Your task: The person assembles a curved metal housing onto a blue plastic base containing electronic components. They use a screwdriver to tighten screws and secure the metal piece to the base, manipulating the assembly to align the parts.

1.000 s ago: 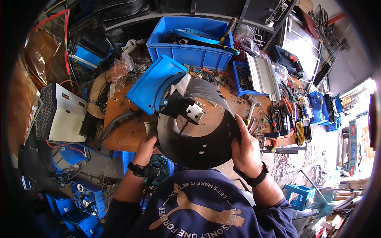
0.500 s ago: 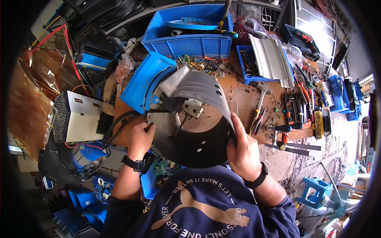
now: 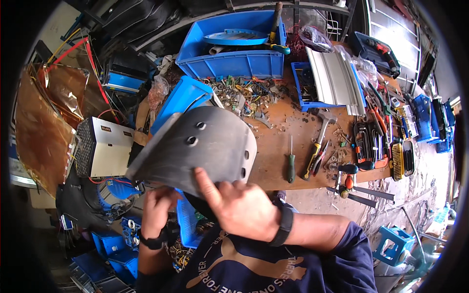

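Observation:
A curved dark grey metal sheet (image 3: pixel 210 141) with several round holes is tilted over the left part of the workbench, its bent outer face turned up. My right hand (image 3: pixel 244 207) grips its near edge, with the index finger laid along the grey face and the other fingers curled. Lower left, my left hand (image 3: pixel 159 210) is closed at the sheet's near left edge; its fingertips are partly hidden. Behind the sheet, a blue curved housing (image 3: pixel 183 95) shows only in part. The sheet covers what lies beneath it.
On the wooden bench (image 3: pixel 273 136) lie a green-handled screwdriver (image 3: pixel 291 163), a hammer (image 3: pixel 322 129) and pliers (image 3: pixel 320 158). A large blue bin (image 3: pixel 232 66) stands at the back, scraps before it. Grey metal panels (image 3: pixel 334 80) rest on a blue tray. Left stands a boxy metal unit (image 3: pixel 110 149).
The curved sheet has turned over and moved left, its outer face now upward. My right hand has swung left across my body with it; my left hand has dropped lower. The screwdriver is now uncovered.

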Tool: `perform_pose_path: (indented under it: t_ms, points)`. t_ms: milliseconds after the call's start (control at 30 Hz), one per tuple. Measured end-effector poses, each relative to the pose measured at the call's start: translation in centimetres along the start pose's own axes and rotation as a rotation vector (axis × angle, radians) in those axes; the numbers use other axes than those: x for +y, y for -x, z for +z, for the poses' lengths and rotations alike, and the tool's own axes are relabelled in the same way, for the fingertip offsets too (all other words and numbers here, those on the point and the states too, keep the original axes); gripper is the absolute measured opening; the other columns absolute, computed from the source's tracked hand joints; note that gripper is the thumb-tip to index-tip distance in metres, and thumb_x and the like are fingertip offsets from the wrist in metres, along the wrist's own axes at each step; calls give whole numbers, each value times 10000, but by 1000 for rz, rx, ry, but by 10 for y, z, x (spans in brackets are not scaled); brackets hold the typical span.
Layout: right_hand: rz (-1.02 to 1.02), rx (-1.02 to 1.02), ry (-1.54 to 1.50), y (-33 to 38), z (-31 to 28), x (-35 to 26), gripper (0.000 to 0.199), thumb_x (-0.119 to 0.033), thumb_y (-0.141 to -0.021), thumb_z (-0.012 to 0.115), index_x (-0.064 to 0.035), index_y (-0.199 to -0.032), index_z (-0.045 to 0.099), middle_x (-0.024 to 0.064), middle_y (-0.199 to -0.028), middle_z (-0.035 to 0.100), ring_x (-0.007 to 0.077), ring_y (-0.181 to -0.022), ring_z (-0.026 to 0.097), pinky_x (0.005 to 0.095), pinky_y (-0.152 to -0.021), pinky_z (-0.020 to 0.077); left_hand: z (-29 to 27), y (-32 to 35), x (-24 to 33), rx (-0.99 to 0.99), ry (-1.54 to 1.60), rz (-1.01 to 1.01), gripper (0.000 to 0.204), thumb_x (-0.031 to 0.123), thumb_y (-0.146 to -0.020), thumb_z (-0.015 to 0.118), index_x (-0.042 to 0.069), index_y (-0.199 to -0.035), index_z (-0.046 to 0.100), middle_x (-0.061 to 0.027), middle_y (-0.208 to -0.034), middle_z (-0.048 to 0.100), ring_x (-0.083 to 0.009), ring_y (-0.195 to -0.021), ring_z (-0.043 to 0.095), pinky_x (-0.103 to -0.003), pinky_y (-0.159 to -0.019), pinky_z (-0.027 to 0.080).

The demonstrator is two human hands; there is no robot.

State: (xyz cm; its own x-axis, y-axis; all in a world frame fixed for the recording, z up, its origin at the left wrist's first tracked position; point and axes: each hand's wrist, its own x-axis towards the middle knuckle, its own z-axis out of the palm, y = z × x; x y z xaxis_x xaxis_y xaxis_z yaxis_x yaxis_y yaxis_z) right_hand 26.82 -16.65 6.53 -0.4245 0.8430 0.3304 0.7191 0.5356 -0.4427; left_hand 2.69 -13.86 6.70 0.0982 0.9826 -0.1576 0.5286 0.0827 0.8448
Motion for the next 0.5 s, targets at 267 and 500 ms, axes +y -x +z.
perform_pose_path:
  t_ms: [267,500]
  points:
    - [-36,-1,124,-10,24,-34,547,-188,-786,474,42,-1281,458,65,-556,504,165,-433,491,317,-340,371,24,27,45,141,761,-228,464,427,-947,383,26,-1101,559,-80,-1077,601,-195,-1015,555,-303,-837,441]
    - [-64,-9,-46,2,25,-23,579,-204,-788,503,51,-1303,426,67,-569,528,159,-450,519,323,-354,402,43,29,48,322,746,-227,253,179,-907,545,1,-1085,569,-68,-1082,596,-165,-1003,536,-308,-902,403]
